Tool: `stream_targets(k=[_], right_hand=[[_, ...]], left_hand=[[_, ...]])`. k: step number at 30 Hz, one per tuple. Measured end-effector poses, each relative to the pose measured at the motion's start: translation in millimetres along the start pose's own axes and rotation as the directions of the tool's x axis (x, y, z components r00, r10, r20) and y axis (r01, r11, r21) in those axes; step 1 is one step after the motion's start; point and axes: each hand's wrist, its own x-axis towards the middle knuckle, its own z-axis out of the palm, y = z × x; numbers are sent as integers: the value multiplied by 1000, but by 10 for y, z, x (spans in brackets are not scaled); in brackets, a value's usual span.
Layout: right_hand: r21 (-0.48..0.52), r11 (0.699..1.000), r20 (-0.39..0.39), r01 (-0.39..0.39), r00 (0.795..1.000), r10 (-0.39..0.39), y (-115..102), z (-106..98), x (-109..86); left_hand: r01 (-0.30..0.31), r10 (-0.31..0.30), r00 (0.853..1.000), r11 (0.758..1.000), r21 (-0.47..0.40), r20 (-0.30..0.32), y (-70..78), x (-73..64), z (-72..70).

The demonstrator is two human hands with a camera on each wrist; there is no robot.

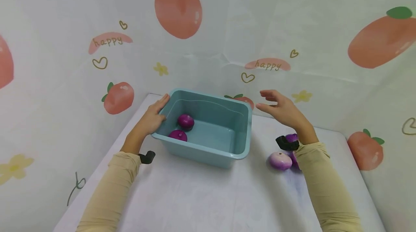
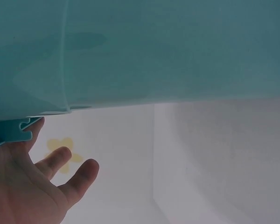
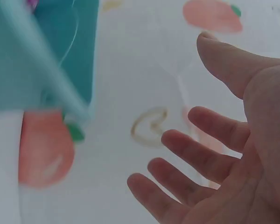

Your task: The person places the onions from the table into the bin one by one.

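A blue-green plastic basin (image 1: 201, 154) is in the middle of the head view, with two purple onions (image 1: 186, 121) in its left end. My left hand (image 1: 150, 119) grips the rim at the basin's left side. From below, the left wrist view shows some of its fingers (image 2: 84, 175) spread beside the rim. To the right of the basin, my right hand (image 1: 282, 111) hangs in the air with nothing in it. Its fingers (image 3: 196, 156) are apart and loosely bent, clear of the basin rim. Below the right wrist lie several more onions (image 1: 280, 161), partly hidden by the forearm.
A white cloth (image 1: 195, 199) covers the table. Behind it hangs a pale curtain (image 1: 214, 19) printed with peaches, hearts and flowers. A black wrist mount (image 1: 287, 143) on the right arm overlaps the onions there.
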Motion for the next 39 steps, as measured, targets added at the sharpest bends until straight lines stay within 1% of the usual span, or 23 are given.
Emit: stream_targets(k=[4, 8, 14, 17, 19, 25, 30, 33, 35, 39], right_hand=[[-27, 999, -6, -31, 999, 31, 173, -103, -191], [-30, 998, -21, -54, 998, 53, 364, -131, -384], [-12, 997, -30, -77, 997, 77, 703, -41, -654], [9, 995, -14, -103, 995, 103, 832, 46, -750], [5, 993, -1, -119, 993, 119, 899, 112, -804], [-40, 991, 15, -125, 992, 126, 1033, 296, -918], [-12, 990, 57, -142, 988, 142, 1093, 451, -938], [-17, 987, 75, -159, 984, 160, 1119, 549, -951], [-23, 986, 79, -166, 983, 167, 1128, 617, -967], [-13, 990, 65, -142, 988, 142, 1170, 775, -993]], left_hand=[[11, -11, 1000, 1000, 11, 4, -7, -7, -4], [10, -10, 1000, 1000, 19, 5, -19, -2, 4], [-6, 6, 1000, 999, 33, 14, -35, 4, 4], [-25, 24, 999, 999, 33, 22, -38, 4, -16], [-36, 35, 999, 999, 28, 25, -37, 7, -26], [-36, 35, 999, 999, 17, 30, -39, 14, -28], [-10, 9, 999, 1000, 27, 37, -26, 8, -47], [10, -11, 999, 1000, 28, 41, -29, 5, -46], [13, -14, 999, 1000, 14, 44, -30, 6, -36], [4, -3, 999, 1000, -9, 41, -37, 9, -19]])
